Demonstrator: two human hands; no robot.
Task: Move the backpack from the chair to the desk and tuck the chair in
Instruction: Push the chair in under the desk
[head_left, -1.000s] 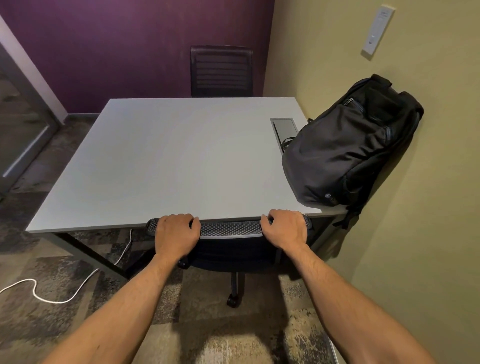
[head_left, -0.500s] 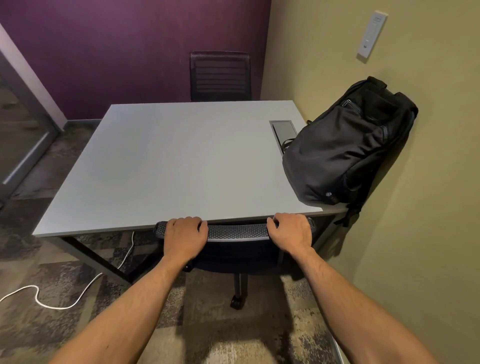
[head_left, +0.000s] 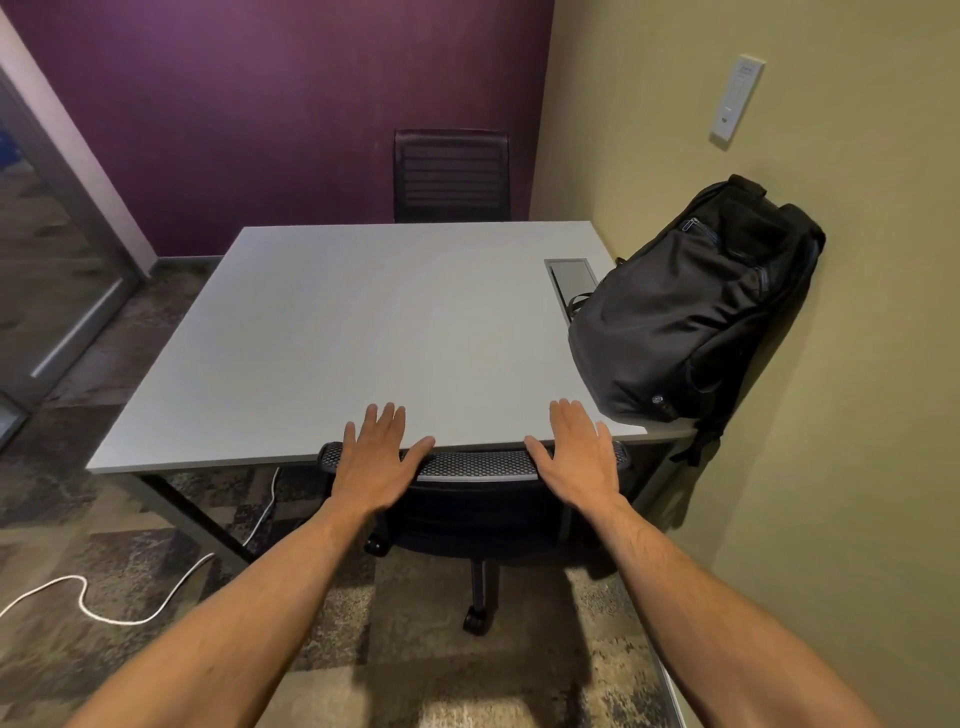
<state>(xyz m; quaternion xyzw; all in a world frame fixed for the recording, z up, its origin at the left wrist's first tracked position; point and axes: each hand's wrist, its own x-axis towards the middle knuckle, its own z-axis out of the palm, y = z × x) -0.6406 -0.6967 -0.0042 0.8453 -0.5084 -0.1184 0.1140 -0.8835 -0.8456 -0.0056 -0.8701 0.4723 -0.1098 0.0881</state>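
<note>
A black backpack (head_left: 691, 312) stands on the right end of the grey desk (head_left: 363, 332), leaning against the yellow wall. The black mesh-backed chair (head_left: 478, 462) is pushed under the desk's near edge, its backrest top against the edge. My left hand (head_left: 376, 457) hovers over the left part of the backrest with fingers spread, holding nothing. My right hand (head_left: 579, 452) is likewise open over the right part of the backrest. The chair's seat is hidden under the desk; one caster (head_left: 475, 621) shows on the carpet.
A second dark chair (head_left: 451, 176) stands at the desk's far side by the purple wall. A cable hatch (head_left: 570, 273) is set in the desktop beside the backpack. A white cable (head_left: 119, 597) trails on the carpet at left. A glass door (head_left: 47, 270) is at far left.
Both hands gripped the chair's backrest top before; now they have let go and their fingers are spread. The chair stays tucked at the desk edge.
</note>
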